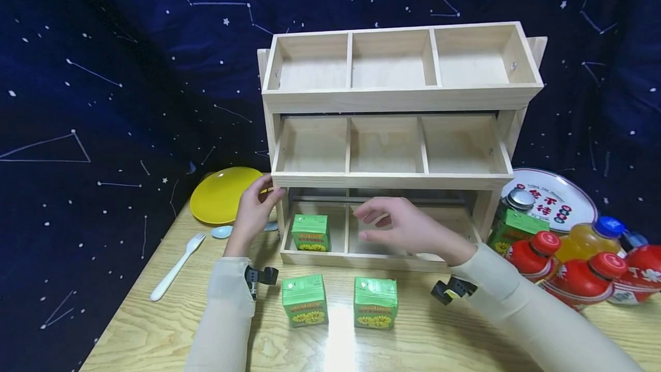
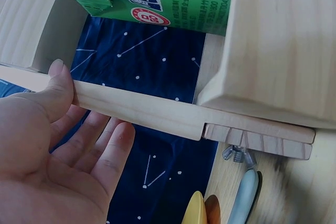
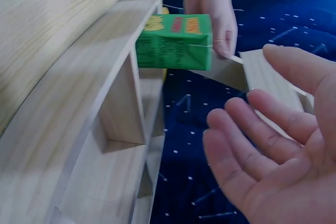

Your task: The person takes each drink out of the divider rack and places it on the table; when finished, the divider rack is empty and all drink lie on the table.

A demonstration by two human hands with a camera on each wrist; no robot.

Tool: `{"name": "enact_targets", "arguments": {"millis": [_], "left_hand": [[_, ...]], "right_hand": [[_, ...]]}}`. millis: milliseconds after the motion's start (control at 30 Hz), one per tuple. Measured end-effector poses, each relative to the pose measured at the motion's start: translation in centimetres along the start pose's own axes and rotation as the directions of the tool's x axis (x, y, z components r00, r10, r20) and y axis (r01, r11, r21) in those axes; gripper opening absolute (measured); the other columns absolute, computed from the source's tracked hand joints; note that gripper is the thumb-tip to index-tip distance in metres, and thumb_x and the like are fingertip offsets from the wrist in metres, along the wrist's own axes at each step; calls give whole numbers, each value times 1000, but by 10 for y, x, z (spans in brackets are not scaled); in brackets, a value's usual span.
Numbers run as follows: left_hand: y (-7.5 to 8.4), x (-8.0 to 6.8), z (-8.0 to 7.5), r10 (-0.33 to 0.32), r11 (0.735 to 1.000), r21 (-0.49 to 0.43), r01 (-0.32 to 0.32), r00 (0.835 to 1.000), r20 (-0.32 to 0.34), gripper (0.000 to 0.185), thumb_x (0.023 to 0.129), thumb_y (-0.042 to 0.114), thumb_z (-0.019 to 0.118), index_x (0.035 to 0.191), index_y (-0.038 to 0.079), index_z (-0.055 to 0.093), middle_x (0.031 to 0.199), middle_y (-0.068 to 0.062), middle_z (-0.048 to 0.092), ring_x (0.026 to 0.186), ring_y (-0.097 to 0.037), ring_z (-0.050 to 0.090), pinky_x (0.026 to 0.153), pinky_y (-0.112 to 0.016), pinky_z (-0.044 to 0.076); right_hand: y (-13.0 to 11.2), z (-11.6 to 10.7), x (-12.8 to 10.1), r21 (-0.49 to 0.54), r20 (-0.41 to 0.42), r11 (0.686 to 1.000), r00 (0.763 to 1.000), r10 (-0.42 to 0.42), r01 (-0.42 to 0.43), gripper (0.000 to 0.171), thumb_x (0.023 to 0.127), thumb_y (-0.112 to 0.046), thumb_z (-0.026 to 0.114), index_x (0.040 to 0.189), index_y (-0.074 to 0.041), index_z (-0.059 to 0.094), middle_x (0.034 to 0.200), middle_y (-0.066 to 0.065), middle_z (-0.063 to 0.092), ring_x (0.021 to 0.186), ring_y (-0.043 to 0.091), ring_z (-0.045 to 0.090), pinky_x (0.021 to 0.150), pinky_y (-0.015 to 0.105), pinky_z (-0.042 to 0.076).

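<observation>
My left hand (image 1: 255,208) holds the left side post of a three-tier wooden rack (image 1: 389,179). In the left wrist view, the thumb lies over the post (image 2: 136,109) and the fingers sit along its other edge. A green drink carton (image 1: 311,233) stands in the left compartment of the bottom tier. My right hand (image 1: 395,223) hovers before the bottom tier's middle compartment, fingers loosely bent, nothing held. On the table in front of the rack stand two more green cartons, a left one (image 1: 305,301) and a right one (image 1: 375,303).
At left lie a yellow plate (image 1: 219,202), a light-blue spoon (image 1: 222,232) and a white fork (image 1: 178,267). Clustered at right are a white plate (image 1: 573,202), a green carton (image 1: 524,221), red bottles (image 1: 586,280) and a blue-capped bottle (image 1: 588,240). A dark starry curtain (image 1: 129,73) hangs behind.
</observation>
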State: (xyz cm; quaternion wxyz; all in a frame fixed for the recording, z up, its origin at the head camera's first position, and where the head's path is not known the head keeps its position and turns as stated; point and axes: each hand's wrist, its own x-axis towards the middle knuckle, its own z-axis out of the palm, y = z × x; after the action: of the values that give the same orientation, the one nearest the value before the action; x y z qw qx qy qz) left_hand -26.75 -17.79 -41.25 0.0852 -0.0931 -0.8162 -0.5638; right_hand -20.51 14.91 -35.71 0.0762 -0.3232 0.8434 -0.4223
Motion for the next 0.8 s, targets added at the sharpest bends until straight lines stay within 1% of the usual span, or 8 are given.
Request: {"name": "enact_targets", "arguments": {"millis": [100, 200, 333, 400, 567, 633, 800], "left_hand": [[-1, 0, 1, 4, 1000, -4, -4, 1000, 4, 47, 98, 28, 63, 141, 15, 53, 134, -12, 56, 116, -31, 60, 98, -46, 50], [-2, 0, 1, 11, 1000, -17, -11, 1000, 8, 47, 98, 30, 63, 141, 15, 53, 133, -11, 57, 116, -31, 60, 98, -46, 50], [-2, 0, 0, 19, 999, -45, -18, 1000, 13, 47, 98, 27, 63, 142, 13, 52, 134, -14, 56, 117, -33, 59, 99, -47, 49], [9, -3, 0, 18, 999, -47, -17, 1000, 22, 47, 99, 21, 61, 143, 8, 50, 135, -18, 55, 118, -35, 59, 100, -47, 48], [36, -12, -3, -1, 999, -40, 2, 999, 34, 45, 100, 12, 60, 142, 1, 49, 134, -22, 54, 118, -38, 58, 100, -47, 48], [36, -13, -4, -2, 999, -42, 4, 1000, 31, 45, 100, 13, 60, 142, 2, 49, 134, -22, 54, 118, -38, 58, 100, -47, 48], [37, -13, -4, -8, 999, -38, 9, 999, 33, 45, 100, 12, 60, 142, 1, 49, 135, -22, 54, 118, -38, 58, 100, -47, 48]], "right_hand": [[3, 5, 10, 1, 24, 1000, 1000, -7, 7, 41, 89, -23, 76, 125, -7, 63, 123, 4, 64, 106, 19, 63, 90, 42, 55], [4, 10, 18, -11, 45, 999, 998, -31, 32, 45, 89, -22, 75, 128, -4, 61, 126, 7, 63, 107, 24, 62, 90, 45, 55], [6, 14, 27, -46, 67, 998, 997, -45, 48, 51, 89, -23, 76, 132, -3, 58, 131, 9, 61, 111, 30, 61, 89, 39, 55], [7, 15, 32, -61, 80, 997, 996, -42, 47, 53, 89, -24, 76, 134, -3, 56, 133, 11, 59, 112, 30, 60, 89, 35, 55], [6, 21, 43, -59, 109, 997, 993, -37, 43, 59, 88, -24, 77, 138, -4, 53, 137, 11, 56, 116, 31, 59, 93, 43, 53], [6, 24, 48, -53, 120, 998, 992, -33, 40, 62, 87, -24, 78, 140, -5, 52, 138, 9, 56, 117, 31, 59, 93, 47, 52], [7, 31, 60, -80, 176, 996, 984, -20, 34, 68, 87, -28, 78, 143, -4, 49, 141, 10, 54, 118, 29, 58, 93, 42, 53]]}}
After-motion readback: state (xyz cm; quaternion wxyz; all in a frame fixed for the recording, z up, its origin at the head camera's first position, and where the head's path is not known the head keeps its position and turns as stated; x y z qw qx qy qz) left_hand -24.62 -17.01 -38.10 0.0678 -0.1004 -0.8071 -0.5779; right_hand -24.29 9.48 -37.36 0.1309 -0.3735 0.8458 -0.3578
